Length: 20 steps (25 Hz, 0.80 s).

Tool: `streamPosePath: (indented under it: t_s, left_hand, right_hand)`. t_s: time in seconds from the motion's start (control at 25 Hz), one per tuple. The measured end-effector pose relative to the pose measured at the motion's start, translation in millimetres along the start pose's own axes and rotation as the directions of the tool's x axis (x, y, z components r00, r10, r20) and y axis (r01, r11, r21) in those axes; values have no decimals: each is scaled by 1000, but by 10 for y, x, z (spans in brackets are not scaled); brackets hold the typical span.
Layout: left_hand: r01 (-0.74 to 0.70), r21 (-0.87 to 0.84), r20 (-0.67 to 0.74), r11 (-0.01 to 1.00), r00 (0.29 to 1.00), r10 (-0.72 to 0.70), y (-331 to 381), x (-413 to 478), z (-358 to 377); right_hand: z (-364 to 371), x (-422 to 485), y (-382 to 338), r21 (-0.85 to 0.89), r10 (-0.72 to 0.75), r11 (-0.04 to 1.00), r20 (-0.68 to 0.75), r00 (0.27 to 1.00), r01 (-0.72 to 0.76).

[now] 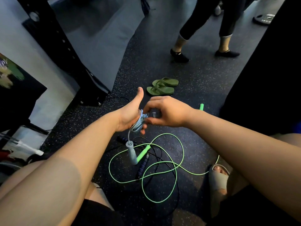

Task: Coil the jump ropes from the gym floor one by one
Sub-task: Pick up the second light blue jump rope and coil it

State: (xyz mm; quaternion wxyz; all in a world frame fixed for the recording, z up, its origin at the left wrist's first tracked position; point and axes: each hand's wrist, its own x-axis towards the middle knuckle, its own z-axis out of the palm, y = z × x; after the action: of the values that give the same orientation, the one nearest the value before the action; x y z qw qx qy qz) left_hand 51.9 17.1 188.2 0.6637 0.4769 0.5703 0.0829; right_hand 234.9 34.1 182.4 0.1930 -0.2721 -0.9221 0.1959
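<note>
One nearly coiled: left hand (130, 115) grips blue rope (138, 122) loops, right hand (167, 111) pinches its end; green rope (143, 153), black rope (142, 168) lie loose on floor (203, 79).

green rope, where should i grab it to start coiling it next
Probably by the green handle in the pile: it is thicker and stiffer than the thin cord. Come from above and from the right, pinching its upper half, since the blue handle hangs in front of its lower left end.
</note>
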Motion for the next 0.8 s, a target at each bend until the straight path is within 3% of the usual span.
streamPosePath:
  t_s: [0.12, 0.2, 0.28, 0.36, 0.44, 0.48, 0.6, 0.68, 0.72, 0.8]
  left_hand:
    - [-36, -48, -240, 998, 970, 23, -44, 95, -118]
    - [-144, -209, -408, 967, 912, 47, -30, 88, -183]
    - [-296, -444, -512, 846, 858, 32, 44, 49, -264]
    - [-347, -643, -483, 683, 876, -9, 91, -43, -356]
    - [-325, -731, -416, 601, 909, -14, 94, -121, -417]
    - [-302, -727, -384, 616, 923, -1, 94, -152, -427]
    - [-227, -568, -237, 791, 966, 107, 112, -217, -396]
    - [-196, -474, -132, 858, 980, 151, 130, -254, -362]
    - [-187, -443, -82, 877, 982, 168, 135, -276, -342]
    - [-186, -411, 19, 892, 977, 212, 137, -331, -293]
  right_hand:
    - [-14, -8, -105, -128, 76, 990, 68, 995, -67]
    - [19, -33, -148, -196, 181, 969, 131, 975, -153]
    - [71, -76, -131, -205, 251, 957, 233, 939, -205]
    - [105, -128, -37, -177, 304, 950, 326, 895, -258]
    - [107, -178, 47, -208, 364, 929, 381, 850, -304]
    - [112, -200, 68, -248, 391, 917, 402, 828, -312]
    - [163, -250, 98, -399, 470, 868, 466, 749, -296]
    - [202, -266, 185, -378, 500, 857, 451, 739, -350]
    - [188, -262, 227, -274, 507, 861, 412, 757, -427]
    - [123, -218, 221, 120, 471, 847, 281, 836, -518]
